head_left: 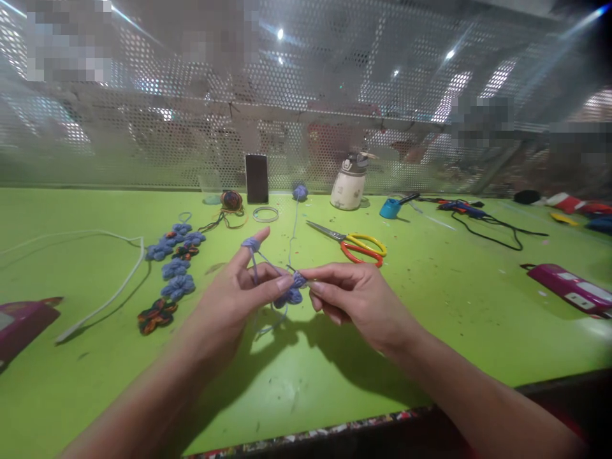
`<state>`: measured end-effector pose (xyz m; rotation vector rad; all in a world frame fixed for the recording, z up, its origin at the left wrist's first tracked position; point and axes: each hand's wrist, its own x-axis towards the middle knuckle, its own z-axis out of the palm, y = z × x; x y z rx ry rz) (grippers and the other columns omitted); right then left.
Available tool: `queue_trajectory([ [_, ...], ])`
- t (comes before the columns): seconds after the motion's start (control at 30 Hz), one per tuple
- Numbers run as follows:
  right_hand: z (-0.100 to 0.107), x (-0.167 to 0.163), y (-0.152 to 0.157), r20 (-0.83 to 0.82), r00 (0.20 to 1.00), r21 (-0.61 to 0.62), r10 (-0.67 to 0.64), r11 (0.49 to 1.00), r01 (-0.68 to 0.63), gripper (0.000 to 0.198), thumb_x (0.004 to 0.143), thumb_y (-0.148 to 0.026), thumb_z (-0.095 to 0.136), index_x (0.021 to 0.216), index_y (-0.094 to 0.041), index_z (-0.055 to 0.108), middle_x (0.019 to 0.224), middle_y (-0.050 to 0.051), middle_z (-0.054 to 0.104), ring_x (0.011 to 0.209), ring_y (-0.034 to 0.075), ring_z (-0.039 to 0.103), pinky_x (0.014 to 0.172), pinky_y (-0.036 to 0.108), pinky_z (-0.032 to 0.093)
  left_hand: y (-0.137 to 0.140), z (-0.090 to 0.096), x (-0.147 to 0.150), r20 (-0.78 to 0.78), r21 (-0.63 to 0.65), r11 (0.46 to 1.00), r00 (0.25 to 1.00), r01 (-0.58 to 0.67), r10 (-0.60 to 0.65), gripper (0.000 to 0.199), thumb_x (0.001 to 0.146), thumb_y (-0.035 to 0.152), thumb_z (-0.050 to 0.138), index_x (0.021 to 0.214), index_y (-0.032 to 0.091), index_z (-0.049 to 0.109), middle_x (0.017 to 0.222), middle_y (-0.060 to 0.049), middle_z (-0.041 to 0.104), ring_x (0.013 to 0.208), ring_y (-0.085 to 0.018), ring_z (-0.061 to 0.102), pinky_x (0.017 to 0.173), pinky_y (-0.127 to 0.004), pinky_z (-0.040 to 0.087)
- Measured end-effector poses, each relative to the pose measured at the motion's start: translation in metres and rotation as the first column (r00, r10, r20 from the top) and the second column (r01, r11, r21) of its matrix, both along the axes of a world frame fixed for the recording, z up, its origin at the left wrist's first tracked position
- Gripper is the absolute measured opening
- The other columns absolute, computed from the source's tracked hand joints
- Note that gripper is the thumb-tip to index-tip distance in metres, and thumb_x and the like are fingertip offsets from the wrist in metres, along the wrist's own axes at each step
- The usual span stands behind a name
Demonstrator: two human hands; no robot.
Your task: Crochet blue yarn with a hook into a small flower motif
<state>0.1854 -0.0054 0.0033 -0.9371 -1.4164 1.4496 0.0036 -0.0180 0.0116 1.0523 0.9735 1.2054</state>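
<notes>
My left hand pinches a small purple crocheted flower between thumb and fingers. Purple yarn is wound around its raised index finger. My right hand is closed at the flower's right side on a thin crochet hook; only the hook's dark tip shows, the rest hidden by the fingers. A strand runs from the flower back to a purple yarn ball. Beyond my right hand lie scissors with yellow and red handles. Several finished purple flowers and a dark multicoloured one lie left.
On the green table stand a phone, a white bottle and a blue pot. A multicoloured yarn ball and a ring lie behind. A white cord curves left; a magenta power strip lies right. Perforated metal mesh closes the back.
</notes>
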Motion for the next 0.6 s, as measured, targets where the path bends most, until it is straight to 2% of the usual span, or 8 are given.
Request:
queue_trajectory([
  [0.13, -0.001, 0.000, -0.001, 0.046, 0.999, 0.017, 0.006, 1.000, -0.006, 0.019, 0.078, -0.019, 0.067, 0.094, -0.015, 0.078, 0.057, -0.003, 0.058, 0.041, 0.005, 0.041, 0.041, 0.021, 0.031, 0.002, -0.003, -0.003, -0.139, 0.064, 0.998, 0.990, -0.010, 0.018, 0.108, 0.069, 0.021, 0.082, 0.155, 0.019, 0.016, 0.069, 0.002, 0.069, 0.066, -0.016, 0.061, 0.066, -0.028, 0.046],
  [0.23, -0.001, 0.003, 0.001, 0.098, 0.995, 0.006, 0.032, 0.999, -0.033, 0.020, 0.079, -0.019, 0.066, 0.095, -0.014, 0.077, 0.057, -0.002, 0.058, 0.041, 0.005, 0.041, 0.042, 0.021, 0.032, 0.002, -0.003, -0.003, -0.268, 0.106, 0.994, 0.963, 0.038, -0.008, 0.108, 0.073, 0.021, 0.077, 0.156, 0.023, 0.008, 0.066, 0.003, 0.068, 0.065, -0.017, 0.062, 0.063, -0.029, 0.046],
  [0.3, -0.001, 0.003, 0.003, 0.159, 0.986, -0.023, 0.057, 0.998, -0.054, 0.020, 0.079, -0.019, 0.066, 0.095, -0.014, 0.077, 0.057, -0.002, 0.058, 0.041, 0.006, 0.041, 0.042, 0.022, 0.031, 0.001, -0.003, -0.001, -0.393, 0.143, 0.988, 0.919, 0.055, 0.006, 0.105, 0.075, 0.017, 0.072, 0.156, 0.026, 0.006, 0.066, 0.004, 0.066, 0.064, -0.017, 0.062, 0.063, -0.030, 0.047],
  [0.37, 0.000, 0.003, 0.005, 0.207, 0.976, -0.057, 0.069, 0.997, -0.058, 0.019, 0.079, -0.018, 0.067, 0.094, -0.013, 0.077, 0.056, -0.002, 0.058, 0.041, 0.006, 0.040, 0.042, 0.022, 0.030, 0.000, -0.007, 0.001, -0.554, 0.229, 0.972, 0.827, 0.043, 0.094, 0.099, 0.077, 0.012, 0.067, 0.156, 0.029, 0.010, 0.066, 0.005, 0.065, 0.061, -0.017, 0.060, 0.063, -0.030, 0.046],
  [0.43, -0.001, 0.000, 0.007, 0.202, 0.977, -0.094, 0.065, 0.994, -0.047, 0.016, 0.078, -0.018, 0.068, 0.091, -0.013, 0.076, 0.054, -0.003, 0.057, 0.040, 0.005, 0.040, 0.041, 0.021, 0.029, -0.001, -0.013, 0.004, -0.683, 0.373, 0.927, 0.690, 0.048, 0.240, 0.093, 0.079, 0.008, 0.061, 0.156, 0.032, 0.014, 0.068, 0.005, 0.066, 0.060, -0.016, 0.059, 0.063, -0.030, 0.044],
  [0.5, -0.002, -0.003, 0.008, 0.136, 0.989, -0.137, 0.057, 0.990, -0.039, 0.015, 0.077, -0.019, 0.069, 0.090, -0.013, 0.075, 0.054, -0.003, 0.058, 0.039, 0.005, 0.040, 0.041, 0.021, 0.028, -0.003, -0.020, 0.007, -0.728, 0.526, 0.846, 0.562, 0.089, 0.393, 0.086, 0.083, 0.007, 0.056, 0.155, 0.034, 0.016, 0.072, 0.002, 0.068, 0.063, -0.018, 0.058, 0.065, -0.031, 0.042],
  [0.57, -0.005, -0.007, 0.007, 0.032, 0.999, -0.178, 0.042, 0.983, -0.035, 0.018, 0.076, -0.021, 0.071, 0.092, -0.013, 0.073, 0.055, -0.003, 0.059, 0.039, 0.005, 0.041, 0.041, 0.020, 0.027, -0.006, -0.025, 0.009, -0.708, 0.634, 0.765, 0.483, 0.113, 0.516, 0.078, 0.087, 0.009, 0.053, 0.154, 0.035, 0.022, 0.078, -0.001, 0.069, 0.069, -0.020, 0.059, 0.067, -0.033, 0.041],
  [0.6, -0.007, -0.009, 0.006, -0.027, 0.999, -0.191, 0.029, 0.981, -0.033, 0.020, 0.075, -0.022, 0.072, 0.093, -0.013, 0.072, 0.057, -0.003, 0.060, 0.040, 0.005, 0.041, 0.041, 0.019, 0.027, -0.006, -0.026, 0.010, -0.684, 0.664, 0.741, 0.479, 0.096, 0.551, 0.075, 0.088, 0.011, 0.053, 0.153, 0.035, 0.026, 0.081, -0.002, 0.070, 0.071, -0.021, 0.059, 0.069, -0.034, 0.041],
])
